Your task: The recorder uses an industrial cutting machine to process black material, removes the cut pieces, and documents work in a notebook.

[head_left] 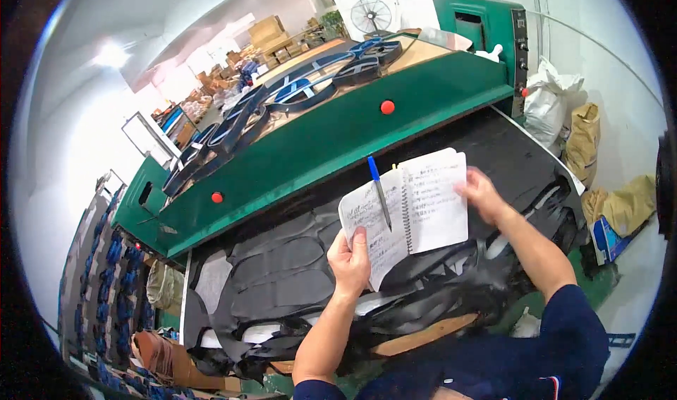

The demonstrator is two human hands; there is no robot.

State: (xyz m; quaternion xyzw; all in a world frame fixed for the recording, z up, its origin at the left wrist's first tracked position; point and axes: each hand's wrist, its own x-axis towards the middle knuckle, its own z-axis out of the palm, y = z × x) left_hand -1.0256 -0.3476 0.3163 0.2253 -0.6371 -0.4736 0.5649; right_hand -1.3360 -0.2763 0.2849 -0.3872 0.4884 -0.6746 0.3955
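Observation:
A spiral-bound notebook (436,220) lies spread in front of me, with handwriting on both pages. My left hand (350,260) grips its lower left edge, thumb on top of the page and fingers underneath. At the right page's outer edge, my right hand (481,194) pinches the paper; some of its fingertips are hidden. A grey pen with a blue cap (381,197) rests across the left page near the spiral. Under the notebook, the machine bed carries dark sheet material (282,262) with cut outlines and loose scraps.
Beyond the bed runs a green press beam (303,171) with red buttons (387,107). Blue-edged cutting dies (303,89) lie on top of it. Sacks (582,142) stand along the right wall. Brown rolled material (154,350) sits at lower left. Stacked boxes (266,32) and a fan (371,15) are farther back.

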